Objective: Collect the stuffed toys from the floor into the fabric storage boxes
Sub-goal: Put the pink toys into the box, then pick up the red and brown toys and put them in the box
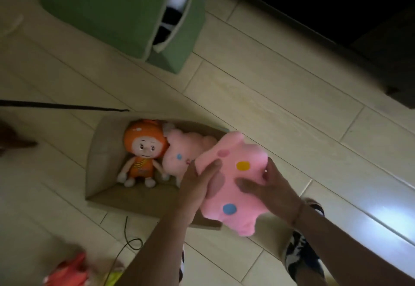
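A pink stuffed toy (pixel 233 173) with yellow, blue and pink spots is held over the right end of the beige fabric box (pixel 101 150). My left hand (pixel 197 182) grips its left side and my right hand (pixel 269 186) grips its right side. Inside the beige box lie an orange doll (pixel 143 150) and a second pink plush (pixel 182 153). A green fabric box (pixel 107 4) stands farther away with a black-and-white plush (pixel 175 7) inside it. A red and yellow toy (pixel 71 272) lies on the floor at the lower left.
The floor is pale wood-look planks (pixel 269 97). A dark piece of furniture (pixel 336 4) fills the upper right. A thin black cable (pixel 128 240) loops on the floor near the beige box. A dark strap (pixel 62 107) runs from the left edge. A patterned shoe (pixel 301 256) shows at the lower right.
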